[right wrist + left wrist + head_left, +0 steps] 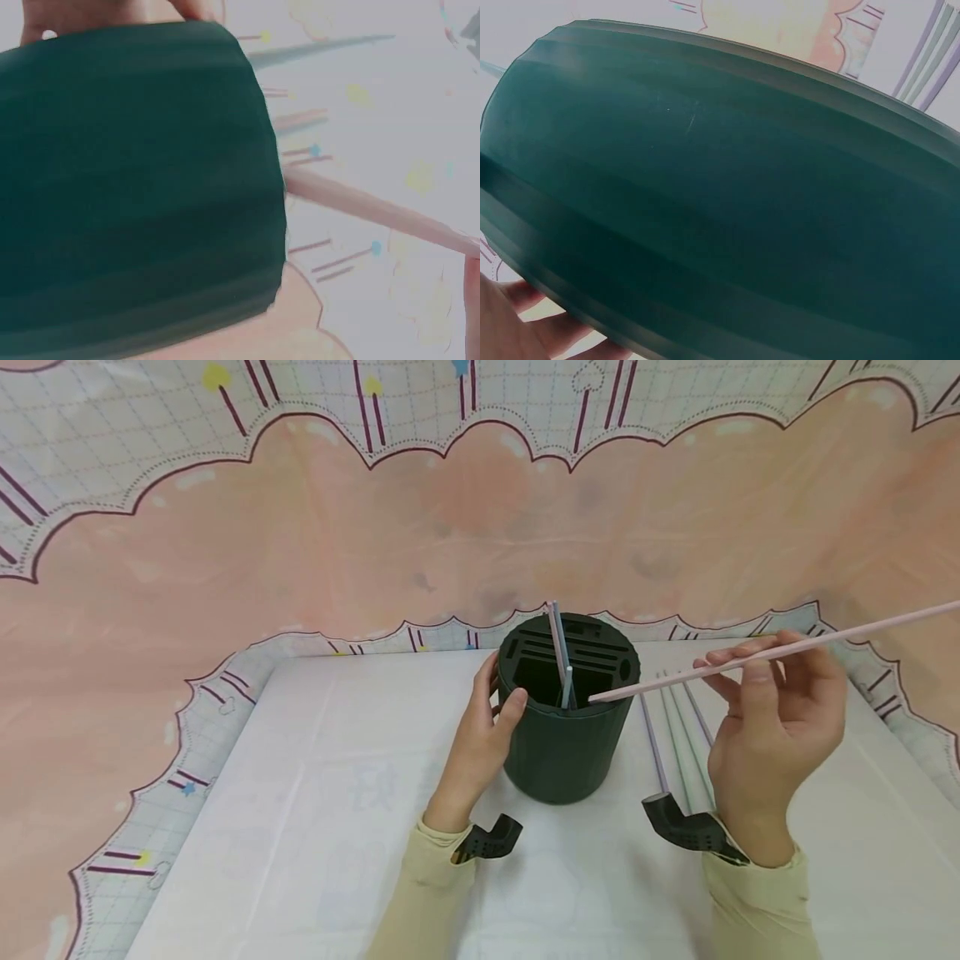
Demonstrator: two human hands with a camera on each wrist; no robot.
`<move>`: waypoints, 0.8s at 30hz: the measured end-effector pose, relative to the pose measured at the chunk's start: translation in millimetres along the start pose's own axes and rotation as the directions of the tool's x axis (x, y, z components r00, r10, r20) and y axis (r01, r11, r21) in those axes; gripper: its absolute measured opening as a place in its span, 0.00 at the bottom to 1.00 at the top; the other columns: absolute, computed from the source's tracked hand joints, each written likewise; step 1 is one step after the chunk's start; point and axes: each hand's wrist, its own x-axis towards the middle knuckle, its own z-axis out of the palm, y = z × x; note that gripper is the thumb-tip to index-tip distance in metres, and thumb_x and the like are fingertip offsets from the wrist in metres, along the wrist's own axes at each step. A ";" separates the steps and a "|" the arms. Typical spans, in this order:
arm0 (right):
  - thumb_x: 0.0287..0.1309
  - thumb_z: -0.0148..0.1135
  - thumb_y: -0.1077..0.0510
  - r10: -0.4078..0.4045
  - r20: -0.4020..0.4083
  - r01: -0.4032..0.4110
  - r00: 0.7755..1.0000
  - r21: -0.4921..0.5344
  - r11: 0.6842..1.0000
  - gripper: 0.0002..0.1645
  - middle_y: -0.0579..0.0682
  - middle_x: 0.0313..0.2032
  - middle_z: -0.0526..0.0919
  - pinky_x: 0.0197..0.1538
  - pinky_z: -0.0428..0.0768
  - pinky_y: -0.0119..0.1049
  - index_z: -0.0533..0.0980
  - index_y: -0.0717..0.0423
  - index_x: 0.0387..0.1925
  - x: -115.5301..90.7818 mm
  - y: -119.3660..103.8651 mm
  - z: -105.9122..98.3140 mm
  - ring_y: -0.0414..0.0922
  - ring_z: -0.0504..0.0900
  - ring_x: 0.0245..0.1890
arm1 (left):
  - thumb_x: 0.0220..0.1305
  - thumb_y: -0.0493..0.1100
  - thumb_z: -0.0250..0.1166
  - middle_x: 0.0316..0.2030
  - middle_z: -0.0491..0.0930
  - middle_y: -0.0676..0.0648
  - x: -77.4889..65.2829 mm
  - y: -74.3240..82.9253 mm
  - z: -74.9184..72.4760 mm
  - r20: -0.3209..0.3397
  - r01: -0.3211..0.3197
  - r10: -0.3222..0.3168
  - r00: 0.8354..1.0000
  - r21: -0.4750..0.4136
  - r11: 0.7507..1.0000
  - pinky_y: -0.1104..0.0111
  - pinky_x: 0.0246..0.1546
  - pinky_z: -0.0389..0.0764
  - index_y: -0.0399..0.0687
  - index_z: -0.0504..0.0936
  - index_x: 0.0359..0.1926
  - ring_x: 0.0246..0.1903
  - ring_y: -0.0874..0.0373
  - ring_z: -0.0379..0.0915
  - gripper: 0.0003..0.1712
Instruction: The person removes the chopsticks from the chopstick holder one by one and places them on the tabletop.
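My left hand (476, 727) grips the left side of a dark green round pen holder (566, 752), thumb near the front rim and fingers behind. The holder stands upright on the table, its top divided into slots and a larger opening. A few thin pink and blue sticks (558, 643) stand in that opening. My right hand (776, 735) pinches a long pink stick (675, 679) between thumb and fingers. It slants down leftward, its lower end at the holder's front right rim; in the right wrist view the stick (375, 210) appears beside the rim.
Several thin purple and green sticks (678, 735) lie on the white table (352, 810) right of the holder, partly hidden by my right hand. A patterned peach and white cloth (420, 535) rises behind the table. Black camera mounts (491, 837) sit on both wrists.
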 end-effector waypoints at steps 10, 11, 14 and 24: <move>0.49 0.56 0.74 0.069 -0.123 -0.060 0.990 0.077 0.995 0.21 0.72 0.25 0.71 0.23 0.78 0.49 0.63 0.74 0.46 23.7 3.6 -31.3 0.60 0.75 0.18 | 0.66 0.50 0.47 0.66 0.51 0.49 2.7 -2.4 0.3 0.002 -0.011 0.011 1.000 -0.009 1.000 0.54 0.59 0.58 0.51 0.46 0.68 0.63 0.56 0.48 0.34; 0.49 0.56 0.75 0.087 -0.112 -0.080 0.990 0.072 0.994 0.21 0.73 0.25 0.71 0.23 0.78 0.49 0.63 0.74 0.46 25.1 4.1 -34.0 0.60 0.76 0.19 | 0.66 0.50 0.47 0.66 0.51 0.49 3.1 -2.7 0.3 0.002 -0.013 0.013 1.000 -0.012 1.000 0.54 0.59 0.57 0.51 0.46 0.68 0.63 0.56 0.48 0.34; 0.51 0.56 0.74 0.167 -0.055 -0.168 0.984 -0.023 0.985 0.20 0.71 0.26 0.73 0.24 0.78 0.48 0.64 0.74 0.47 27.5 6.0 -41.6 0.60 0.77 0.20 | 0.66 0.51 0.47 0.66 0.51 0.50 4.0 -3.5 0.3 0.003 -0.012 0.012 1.000 -0.015 1.000 0.54 0.59 0.57 0.52 0.46 0.68 0.63 0.56 0.48 0.34; 0.61 0.51 0.55 0.459 0.143 0.026 0.877 -0.967 0.252 0.21 0.48 0.35 0.79 0.32 0.75 0.19 0.67 0.47 0.56 20.0 24.0 -64.1 0.35 0.78 0.33 | 0.66 0.50 0.47 0.65 0.51 0.49 6.1 -6.0 0.3 0.007 -0.023 0.024 1.000 -0.034 0.999 0.55 0.59 0.57 0.51 0.46 0.68 0.63 0.56 0.48 0.33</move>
